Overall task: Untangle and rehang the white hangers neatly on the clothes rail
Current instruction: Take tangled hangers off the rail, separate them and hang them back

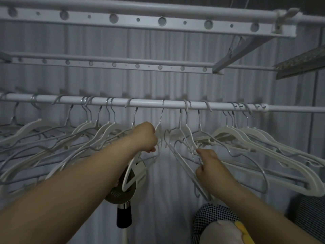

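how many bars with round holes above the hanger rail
2: upper holed bar across the top, lower holed bar beneath it, both above the clothes rail. Others may be out of frame.

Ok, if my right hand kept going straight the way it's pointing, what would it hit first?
Your right hand points up and slightly left, so it would likely meet more of the tangled white hangers just above it first, well before the clothes rail. Depth is unclear from one view.
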{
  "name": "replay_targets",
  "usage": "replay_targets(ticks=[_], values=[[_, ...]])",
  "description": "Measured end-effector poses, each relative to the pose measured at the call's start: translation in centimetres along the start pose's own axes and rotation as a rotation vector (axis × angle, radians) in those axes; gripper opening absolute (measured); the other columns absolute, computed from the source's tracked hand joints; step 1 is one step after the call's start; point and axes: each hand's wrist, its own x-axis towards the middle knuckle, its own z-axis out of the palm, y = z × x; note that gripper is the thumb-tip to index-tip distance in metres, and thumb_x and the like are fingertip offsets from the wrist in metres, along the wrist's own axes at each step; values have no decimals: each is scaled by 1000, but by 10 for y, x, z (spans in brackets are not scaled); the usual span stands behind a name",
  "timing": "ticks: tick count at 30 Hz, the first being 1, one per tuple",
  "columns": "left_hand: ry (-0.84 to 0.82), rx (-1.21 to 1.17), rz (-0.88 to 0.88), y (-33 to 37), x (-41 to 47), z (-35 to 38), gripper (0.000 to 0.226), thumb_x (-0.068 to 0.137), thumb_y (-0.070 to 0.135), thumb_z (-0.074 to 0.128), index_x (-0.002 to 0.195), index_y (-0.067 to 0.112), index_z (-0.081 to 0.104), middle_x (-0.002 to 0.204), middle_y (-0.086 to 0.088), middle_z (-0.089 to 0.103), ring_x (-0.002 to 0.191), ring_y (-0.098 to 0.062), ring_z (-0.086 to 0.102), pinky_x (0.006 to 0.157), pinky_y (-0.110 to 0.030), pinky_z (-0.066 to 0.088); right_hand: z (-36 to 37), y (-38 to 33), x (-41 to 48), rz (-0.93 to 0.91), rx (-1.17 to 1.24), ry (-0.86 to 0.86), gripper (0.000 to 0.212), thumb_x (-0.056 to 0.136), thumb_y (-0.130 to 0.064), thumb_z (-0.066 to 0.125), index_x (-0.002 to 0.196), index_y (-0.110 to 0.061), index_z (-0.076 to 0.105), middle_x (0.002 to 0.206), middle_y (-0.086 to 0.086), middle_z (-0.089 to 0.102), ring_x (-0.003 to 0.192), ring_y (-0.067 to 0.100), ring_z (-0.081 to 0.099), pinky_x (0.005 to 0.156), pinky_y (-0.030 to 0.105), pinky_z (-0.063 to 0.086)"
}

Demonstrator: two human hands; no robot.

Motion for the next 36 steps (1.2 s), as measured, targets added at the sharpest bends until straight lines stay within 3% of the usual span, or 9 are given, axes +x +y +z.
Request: replay_targets(ticks=[4,9,15,21,23,26,28,31,36], values=[[33,49,20,0,-2,6,6,83,-4,55,84,2,57,114,-21,62,100,-32,65,88,-40,53,2,-1,-1,9,4,0,51,92,-4,39,141,-13,28,142,5,31,120,18,46,84,18,35],[44,-71,37,2,6,24,43,81,-3,61,123,-5,51,119,-22,60,100,-29,62,92,-38,51,6,2,-1,16,17,-4,49,91,-2,38,138,-13,31,138,6,33,97,20,49,77,20,37],[72,-207,72,3,8,47,34,85,-2,46,118,-1,56,118,-20,61,108,-33,58,87,-31,47,3,10,-3,-3,11,-12,52,92,2,34,141,-11,27,143,6,28,114,24,48,90,22,39],[43,-347,110,6,-3,52,38,87,3,49,124,-1,51,109,-13,58,105,-30,57,62,-21,41,1,20,-8,-45,-48,19,51,91,-1,38,140,-12,29,146,3,24,105,23,52,72,15,29],[14,-362,114,6,-8,51,45,89,11,51,133,3,43,122,-14,55,110,-27,55,78,-25,45,0,19,-9,-65,-83,25,51,91,-3,40,140,-13,30,148,3,21,109,19,49,78,19,35],[-10,-341,127,2,-18,47,51,93,29,48,138,8,37,144,-10,41,130,-21,41,102,-22,32,-4,12,-12,-82,-196,87,52,89,-8,43,140,-14,31,153,4,15,139,21,20,109,26,27],[21,-324,175,0,-26,41,42,94,30,44,130,7,50,140,-8,47,129,-19,43,90,-14,32,-6,6,-13,-178,-285,221,50,81,-2,56,129,-8,48,145,14,34,135,32,29,106,38,34],[123,-290,231,-7,-41,31,34,94,27,45,117,9,62,123,-7,61,115,-17,54,71,-14,36,-4,3,-11,-308,-288,410,43,53,10,74,95,-1,69,109,23,65,103,44,59,81,51,50],[411,-296,378,-33,-79,13,19,88,15,56,100,15,70,95,14,65,92,6,53,71,0,35,-8,-9,-15,-395,-295,470,33,65,-6,49,89,-5,71,101,18,68,105,24,41,81,52,50]])
